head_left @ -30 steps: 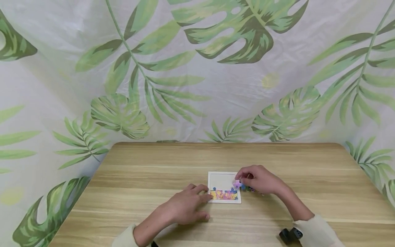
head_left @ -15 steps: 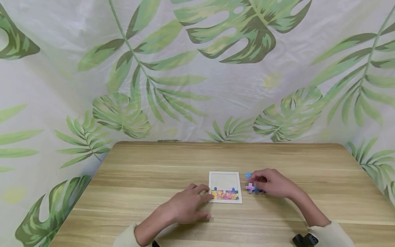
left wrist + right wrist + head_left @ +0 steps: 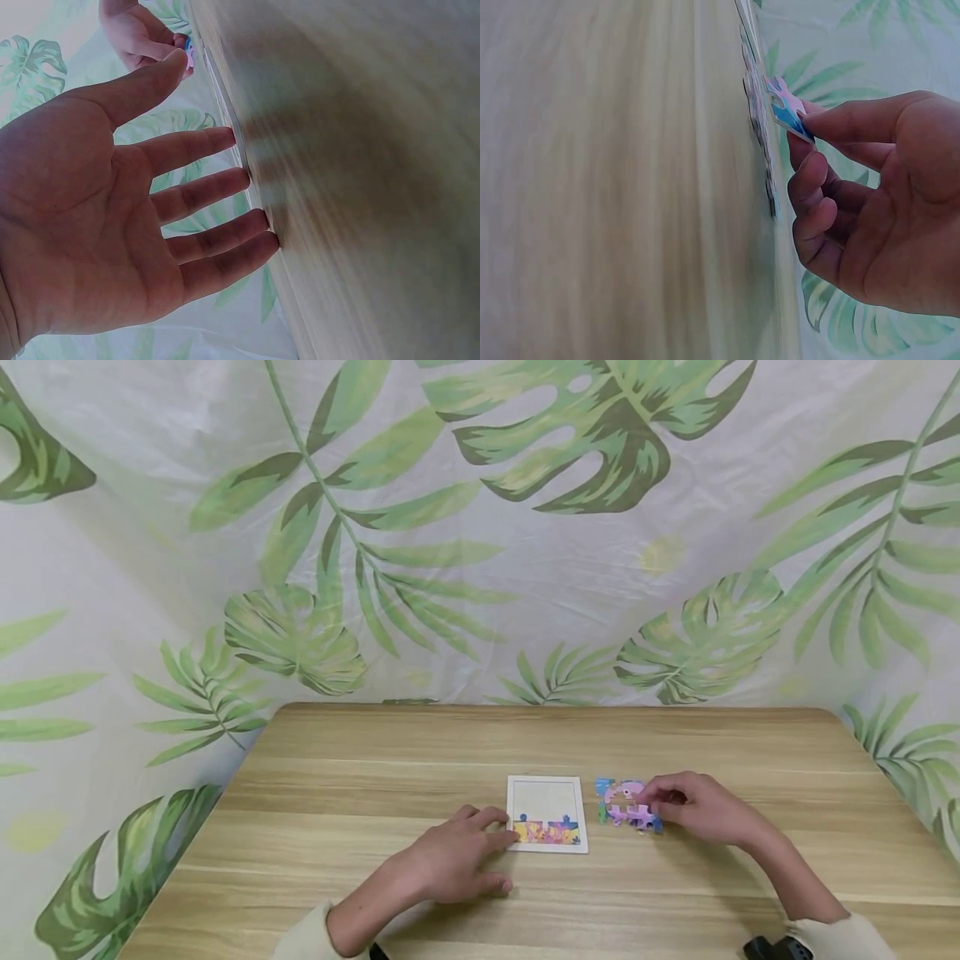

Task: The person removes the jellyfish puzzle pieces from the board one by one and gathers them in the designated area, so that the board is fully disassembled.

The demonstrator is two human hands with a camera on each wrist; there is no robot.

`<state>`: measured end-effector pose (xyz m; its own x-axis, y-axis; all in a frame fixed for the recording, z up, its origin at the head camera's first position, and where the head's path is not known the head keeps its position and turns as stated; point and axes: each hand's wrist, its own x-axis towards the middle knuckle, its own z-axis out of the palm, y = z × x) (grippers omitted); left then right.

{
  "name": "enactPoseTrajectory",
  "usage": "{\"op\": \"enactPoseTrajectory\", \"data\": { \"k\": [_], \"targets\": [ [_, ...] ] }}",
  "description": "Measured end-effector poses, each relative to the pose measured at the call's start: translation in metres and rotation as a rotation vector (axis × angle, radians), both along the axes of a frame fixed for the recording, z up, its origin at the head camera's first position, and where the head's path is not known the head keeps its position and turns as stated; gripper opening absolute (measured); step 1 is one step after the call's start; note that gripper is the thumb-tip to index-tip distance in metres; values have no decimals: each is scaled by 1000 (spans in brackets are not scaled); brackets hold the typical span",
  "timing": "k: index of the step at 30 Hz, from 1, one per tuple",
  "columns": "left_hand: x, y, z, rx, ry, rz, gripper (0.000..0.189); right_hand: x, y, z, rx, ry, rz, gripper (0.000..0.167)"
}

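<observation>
A white puzzle board [image 3: 545,799] lies flat on the table, with a row of yellow, pink and blue pieces [image 3: 551,833] fitted along its near side. My left hand [image 3: 461,860] is at the board's left edge, its fingers loosely extended and the fingertips right at the rim. Right of the board, my right hand [image 3: 701,806] pinches a pink and blue jigsaw piece [image 3: 789,112] between thumb and forefinger. The right wrist view shows that piece tilted close over the loose pieces [image 3: 757,124], the other fingers curled below it.
Several loose jigsaw pieces [image 3: 618,816] in pink, purple, blue and green lie grouped right of the board. The wooden table [image 3: 375,760] ends at a leaf-patterned cloth [image 3: 480,568] behind. A black device [image 3: 777,948] sits by the right cuff.
My right hand has moved right, from the board's right edge with a pinkish piece to the far side of the loose pieces, uncovering more of them. My left hand stays in place.
</observation>
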<state>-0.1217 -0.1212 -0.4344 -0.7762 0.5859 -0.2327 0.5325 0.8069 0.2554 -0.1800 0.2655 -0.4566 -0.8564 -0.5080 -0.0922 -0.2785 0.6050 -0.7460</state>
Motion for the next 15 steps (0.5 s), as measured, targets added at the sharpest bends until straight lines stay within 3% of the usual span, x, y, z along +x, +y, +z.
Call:
{"op": "enactPoseTrajectory", "data": {
  "k": [15],
  "targets": [
    [1, 1, 1, 12, 10, -9, 62, 3, 23, 0, -2, -37, 3, 18]
  ]
}}
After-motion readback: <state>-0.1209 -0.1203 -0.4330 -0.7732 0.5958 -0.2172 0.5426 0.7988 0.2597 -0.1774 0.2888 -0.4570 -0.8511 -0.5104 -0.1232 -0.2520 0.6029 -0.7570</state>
